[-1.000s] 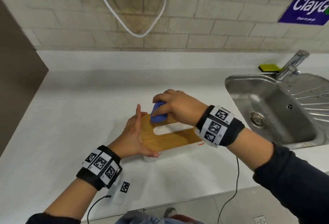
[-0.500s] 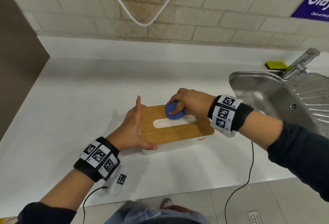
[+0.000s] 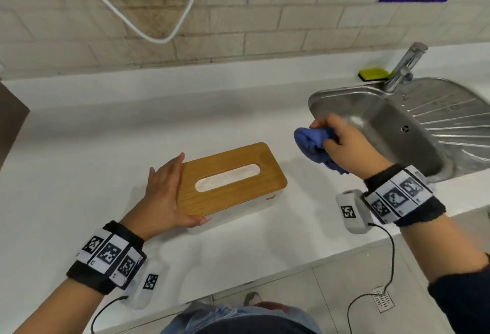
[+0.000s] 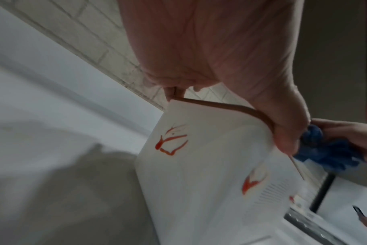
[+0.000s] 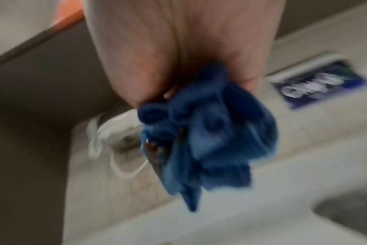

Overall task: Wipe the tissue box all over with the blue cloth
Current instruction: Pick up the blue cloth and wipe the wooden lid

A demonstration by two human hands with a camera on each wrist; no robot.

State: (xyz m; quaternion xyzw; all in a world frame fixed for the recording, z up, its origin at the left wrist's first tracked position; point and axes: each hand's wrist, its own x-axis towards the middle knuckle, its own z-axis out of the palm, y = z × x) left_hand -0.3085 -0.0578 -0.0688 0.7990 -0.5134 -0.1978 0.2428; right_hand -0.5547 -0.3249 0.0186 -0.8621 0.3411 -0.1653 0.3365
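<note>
Tissue box [image 3: 233, 178] with a smooth wooden lid and white plastic body sits on the white counter [image 3: 79, 148]. Left hand [image 3: 165, 190], fingers flat, braces its end; right hand [image 3: 344, 145] clutches the crumpled, fuzzy blue cloth [image 3: 313, 145] just beside the steel sink [image 3: 384, 121].

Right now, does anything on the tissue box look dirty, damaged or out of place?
Yes. The tissue box has red-orange smears on its white side walls, seen in the left wrist view; one shows under the wooden lid in the head view. The blue cloth is off the box, bunched in the right hand.
</note>
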